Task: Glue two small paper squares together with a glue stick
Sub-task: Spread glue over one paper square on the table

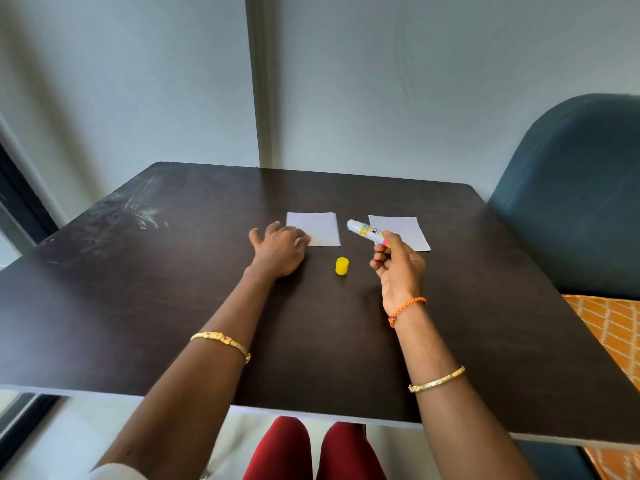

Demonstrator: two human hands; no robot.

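Note:
Two white paper squares lie flat on the dark table (173, 306): the left square (318, 227) and the right square (405, 230). My left hand (278, 249) rests palm down, fingers spread, its fingertips on the left square's near-left corner. My right hand (398, 268) holds the uncapped glue stick (367, 231) above the table, its white tip pointing up and left between the two squares. The yellow cap (341, 265) stands on the table between my hands.
A dark blue chair back (575, 188) stands at the table's right side, with an orange patterned cloth (609, 327) below it. A grey wall rises behind the table's far edge. My red-clad knees (311, 452) show under the near edge.

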